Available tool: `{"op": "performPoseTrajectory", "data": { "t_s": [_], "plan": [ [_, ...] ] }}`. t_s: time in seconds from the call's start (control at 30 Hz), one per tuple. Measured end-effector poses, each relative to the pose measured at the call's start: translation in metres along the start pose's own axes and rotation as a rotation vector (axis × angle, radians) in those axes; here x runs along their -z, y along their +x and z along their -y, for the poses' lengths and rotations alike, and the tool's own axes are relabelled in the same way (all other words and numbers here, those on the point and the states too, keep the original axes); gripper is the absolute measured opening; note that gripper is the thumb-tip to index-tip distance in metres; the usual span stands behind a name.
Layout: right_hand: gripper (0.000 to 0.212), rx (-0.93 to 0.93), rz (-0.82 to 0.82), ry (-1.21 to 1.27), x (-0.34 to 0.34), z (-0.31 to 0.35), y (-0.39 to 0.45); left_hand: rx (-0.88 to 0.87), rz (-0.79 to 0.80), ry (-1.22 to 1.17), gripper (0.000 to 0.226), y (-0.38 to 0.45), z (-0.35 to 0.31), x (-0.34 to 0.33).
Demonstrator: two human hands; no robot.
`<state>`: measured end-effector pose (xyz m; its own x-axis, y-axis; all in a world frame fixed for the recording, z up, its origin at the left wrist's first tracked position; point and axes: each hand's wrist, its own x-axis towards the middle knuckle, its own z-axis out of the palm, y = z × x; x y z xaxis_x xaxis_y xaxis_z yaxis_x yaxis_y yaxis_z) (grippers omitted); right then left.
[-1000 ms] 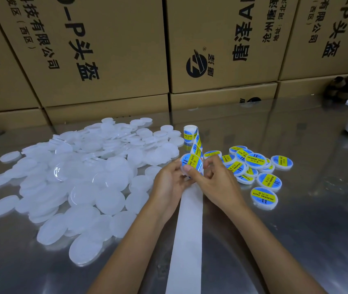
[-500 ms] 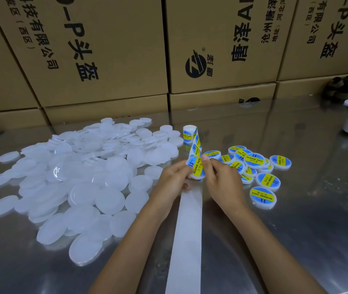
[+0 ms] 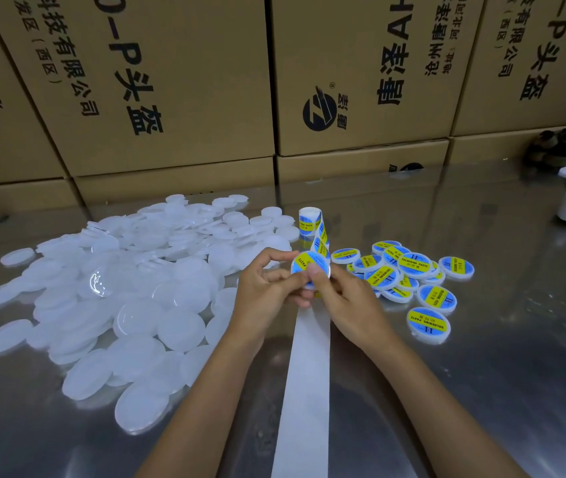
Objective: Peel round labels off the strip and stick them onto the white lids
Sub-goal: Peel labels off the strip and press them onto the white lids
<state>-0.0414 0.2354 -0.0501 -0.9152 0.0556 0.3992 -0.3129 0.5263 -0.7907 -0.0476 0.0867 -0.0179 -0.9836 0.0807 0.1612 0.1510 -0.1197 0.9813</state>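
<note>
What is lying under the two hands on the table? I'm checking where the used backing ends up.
Under the left hand and right hand runs the bare white backing strip, flat on the metal table toward the viewer. Its stretch directly beneath the hands is hidden.

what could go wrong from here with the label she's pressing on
The right hand thumb presses the label on a lid that the left hand pinches in mid-air, so it might go on off-centre or creased. The empty backing strip trails under both wrists and could snag, tugging the label roll over. The finished lids lie close by and could be knocked.
</note>
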Motion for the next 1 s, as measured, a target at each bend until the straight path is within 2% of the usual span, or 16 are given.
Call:
{"op": "performPoseTrajectory", "data": {
  "t_s": [0.1,0.27,0.43,0.57,0.67,0.77,0.9,1.0],
  "plan": [
    [0.063,0.024,-0.019,-0.020,-0.0033,-0.0017,0.0013,0.001,-0.005,0.020,0.017,0.0016,0.0001,0.0021],
    [0.060,0.021,-0.058,0.002,-0.0014,-0.0005,0.0031,-0.010,0.012,0.028,0.016,0.0022,0.0002,-0.0003],
    [0.046,0.069,-0.067,-0.110,0.0023,-0.0023,0.0018,-0.033,0.020,0.074,0.020,0.0013,0.0002,0.0004],
    [0.056,0.030,-0.119,-0.196,0.0030,-0.0003,0.0015,-0.055,-0.011,0.149,0.023,0.0019,0.0005,0.0027],
    [0.058,0.019,-0.152,-0.237,0.0043,0.0021,0.0017,-0.021,0.098,0.160,0.018,0.0021,-0.0017,0.0019],
    [0.055,0.018,-0.142,-0.155,0.0044,0.0017,0.0030,0.001,0.205,0.153,0.035,0.0000,0.0002,-0.0022],
    [0.052,-0.028,-0.081,0.069,0.0009,0.0017,0.0034,-0.033,0.110,0.090,0.031,-0.0006,0.0000,-0.0015],
    [0.055,0.001,0.000,0.032,-0.0025,0.0044,0.0010,-0.023,0.068,0.036,0.029,0.0006,-0.0005,0.0016]
  ]
}}
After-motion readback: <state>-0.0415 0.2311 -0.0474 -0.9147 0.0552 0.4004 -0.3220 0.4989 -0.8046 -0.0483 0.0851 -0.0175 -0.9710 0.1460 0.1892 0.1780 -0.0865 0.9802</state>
